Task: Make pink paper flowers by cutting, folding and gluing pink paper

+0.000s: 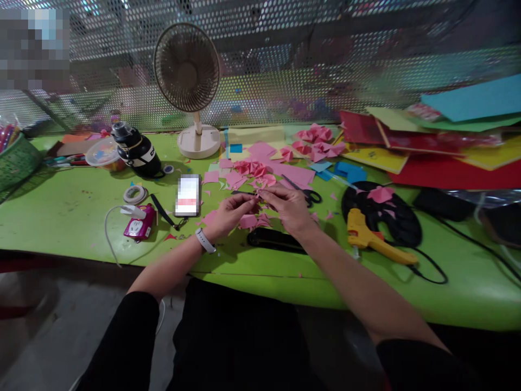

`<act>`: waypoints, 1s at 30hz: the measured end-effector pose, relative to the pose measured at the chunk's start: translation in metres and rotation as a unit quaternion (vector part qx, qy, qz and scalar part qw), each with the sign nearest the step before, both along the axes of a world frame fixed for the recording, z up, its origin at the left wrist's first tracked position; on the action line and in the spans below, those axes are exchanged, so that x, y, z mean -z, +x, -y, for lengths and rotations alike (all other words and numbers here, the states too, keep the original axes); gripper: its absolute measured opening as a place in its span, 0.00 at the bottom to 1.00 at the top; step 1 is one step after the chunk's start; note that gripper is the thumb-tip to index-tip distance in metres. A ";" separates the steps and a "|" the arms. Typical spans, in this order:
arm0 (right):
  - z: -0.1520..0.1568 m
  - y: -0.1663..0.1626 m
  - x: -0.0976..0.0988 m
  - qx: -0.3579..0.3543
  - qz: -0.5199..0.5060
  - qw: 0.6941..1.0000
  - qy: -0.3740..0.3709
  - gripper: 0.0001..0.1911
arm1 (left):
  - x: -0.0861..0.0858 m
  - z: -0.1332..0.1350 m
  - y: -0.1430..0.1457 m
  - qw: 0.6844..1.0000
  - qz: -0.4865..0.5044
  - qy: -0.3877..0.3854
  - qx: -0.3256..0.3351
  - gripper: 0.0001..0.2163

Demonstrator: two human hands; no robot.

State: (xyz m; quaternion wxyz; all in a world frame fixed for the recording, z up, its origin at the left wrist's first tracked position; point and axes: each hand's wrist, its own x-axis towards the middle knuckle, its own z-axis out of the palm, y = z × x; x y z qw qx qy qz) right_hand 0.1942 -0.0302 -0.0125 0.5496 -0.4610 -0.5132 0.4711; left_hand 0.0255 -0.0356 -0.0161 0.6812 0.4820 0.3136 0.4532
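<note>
My left hand (pixel 233 215), with a pale watch (pixel 205 240) on its wrist, is closed in a pinch at the middle of the table. Opposite it, my right hand (pixel 290 207) pinches too, the fingertips of both almost meeting. Between them is a small piece of pink paper (pixel 258 195), mostly covered by the fingers. Cut pink paper scraps (pixel 249 221) lie under the hands, and folded pink paper flowers (pixel 249 168) lie just beyond. Black-handled scissors (pixel 312 197) rest beside my right hand. A long black object (pixel 277 240) lies below my wrists.
Leftward are a phone (pixel 187 195), tape roll (pixel 135 194), purple power adapter (pixel 139 224), black bottle (pixel 136 151) and fan (pixel 198 142). To the right, a yellow glue gun (pixel 376 239) lies partly on a black pad (pixel 401 217); coloured sheets (pixel 443 171) are piled behind.
</note>
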 end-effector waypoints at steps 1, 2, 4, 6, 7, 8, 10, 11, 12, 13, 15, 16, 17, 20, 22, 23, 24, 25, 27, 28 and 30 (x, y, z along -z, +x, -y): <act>-0.001 0.001 0.000 -0.003 0.006 1.000 -0.002 0.11 | 0.000 -0.001 -0.001 1.000 -0.002 0.001 -0.002 0.16; -0.003 0.004 -0.001 -0.003 0.015 1.000 -0.004 0.13 | 0.000 -0.002 -0.002 1.000 -0.002 0.002 -0.007 0.16; -0.006 0.012 -0.004 0.000 0.048 0.999 -0.002 0.16 | -0.002 -0.005 -0.005 1.000 0.004 0.008 -0.028 0.16; -0.009 0.022 -0.008 -0.014 0.107 0.994 0.014 0.19 | -0.004 -0.007 -0.007 0.998 0.012 0.012 -0.053 0.15; -0.010 0.028 -0.010 -0.030 0.142 0.989 0.025 0.20 | -0.006 -0.008 -0.008 0.998 0.015 0.011 -0.062 0.15; -0.011 0.033 -0.012 -0.047 0.173 0.983 0.037 0.22 | -0.007 -0.008 -0.009 0.997 0.016 0.010 -0.069 0.14; -0.010 0.041 -0.016 -0.062 0.208 0.974 0.061 0.25 | -0.009 -0.008 -0.010 0.997 0.018 0.010 -0.079 0.13; -0.009 0.043 -0.017 -0.060 0.211 0.973 0.073 0.27 | -0.010 -0.009 -0.010 0.996 0.017 0.011 -0.081 0.13; -0.007 0.044 -0.019 -0.054 0.209 0.973 0.085 0.29 | -0.010 -0.009 -0.010 0.996 0.017 0.013 -0.082 0.13; -0.005 0.043 -0.020 -0.048 0.206 0.973 0.095 0.31 | -0.010 -0.009 -0.010 0.997 0.016 0.016 -0.081 0.13; 0.001 0.040 -0.024 -0.056 0.212 0.970 0.109 0.34 | -0.008 -0.009 -0.010 0.997 0.010 0.021 -0.076 0.13; 0.004 0.037 -0.026 -0.065 0.223 0.966 0.114 0.35 | -0.007 -0.010 -0.010 0.997 0.004 0.024 -0.073 0.13; 0.007 0.034 -0.028 -0.077 0.239 0.961 0.119 0.36 | -0.006 -0.010 -0.010 0.997 -0.001 0.026 -0.072 0.13; 0.014 0.027 -0.032 -0.096 0.283 0.945 0.132 0.36 | -0.004 -0.010 -0.009 0.997 -0.012 0.033 -0.066 0.13; 0.015 0.025 -0.033 -0.089 0.300 0.940 0.136 0.29 | -0.003 -0.010 -0.009 0.997 -0.015 0.044 -0.059 0.13; 0.015 0.025 -0.032 -0.082 0.304 0.939 0.140 0.24 | -0.003 -0.010 -0.008 0.997 -0.018 0.051 -0.057 0.14; 0.015 0.024 -0.031 -0.075 0.306 0.938 0.145 0.18 | -0.003 -0.010 -0.008 0.996 -0.021 0.058 -0.056 0.14; 0.015 0.024 -0.030 -0.071 0.309 0.936 0.152 0.14 | -0.002 -0.010 -0.008 0.996 -0.024 0.065 -0.056 0.14; 0.015 0.024 -0.028 -0.071 0.313 0.934 0.158 0.12 | -0.002 -0.009 -0.008 0.995 -0.027 0.077 -0.056 0.14; 0.015 0.024 -0.027 -0.073 0.315 0.933 0.158 0.12 | -0.002 -0.009 -0.008 0.995 -0.027 0.083 -0.056 0.13; 0.014 0.024 -0.024 -0.082 0.320 0.931 0.154 0.13 | -0.002 -0.009 -0.008 0.994 -0.024 0.095 -0.054 0.13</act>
